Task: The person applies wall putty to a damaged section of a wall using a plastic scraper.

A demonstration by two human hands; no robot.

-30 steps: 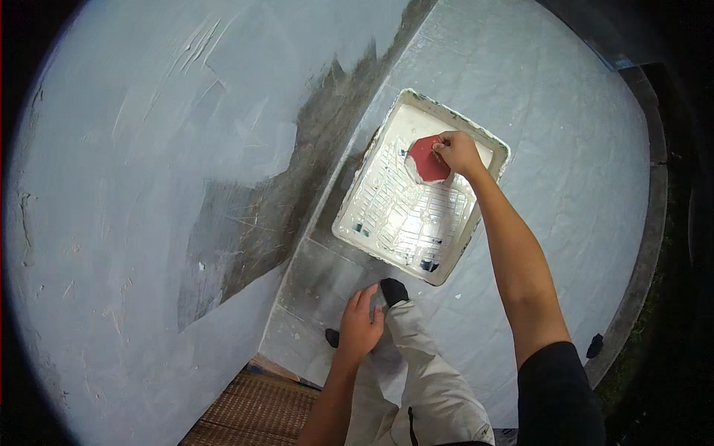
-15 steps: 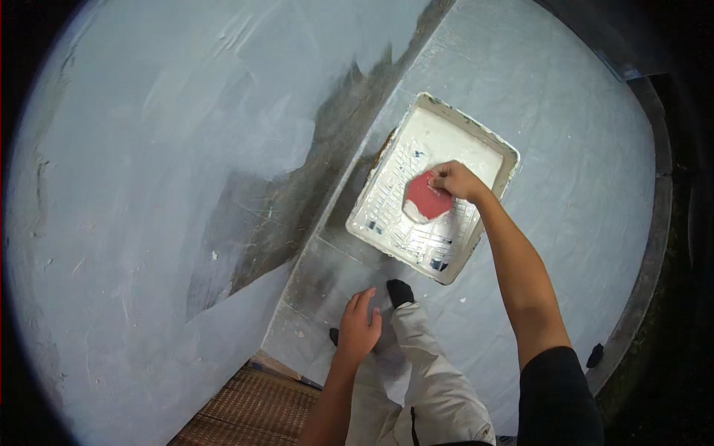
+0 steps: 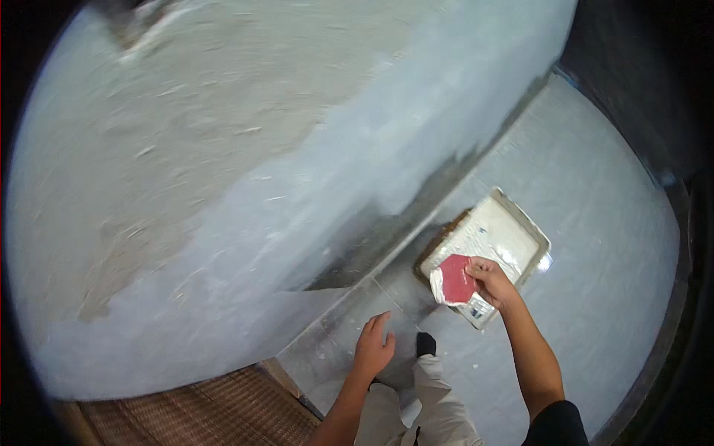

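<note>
My right hand (image 3: 492,281) is closed on one edge of a flat red, angular scraper (image 3: 454,279), thumb on top. White paint clings thickly to the scraper's left and lower edge. Both are above the near part of a paint tray (image 3: 541,236), whose deep end holds white paint (image 3: 502,223). The scraper and hand hide part of the tray's ribbed slope. My left hand (image 3: 374,346) hangs above the floor, close to the wall's foot, fingers apart and holding nothing.
A wall (image 3: 335,178) fills the left, partly coated pale over beige, with a dark bare patch low down. The tray stands on a grey tiled floor (image 3: 602,223). A brown woven panel (image 3: 201,412) lies at lower left. My foot in a black sock (image 3: 425,344) is near the tray.
My right hand has lifted the scraper off the tray's slope, with paint now along its edge. The view has swung toward the wall, so the tray appears lower and further right.
</note>
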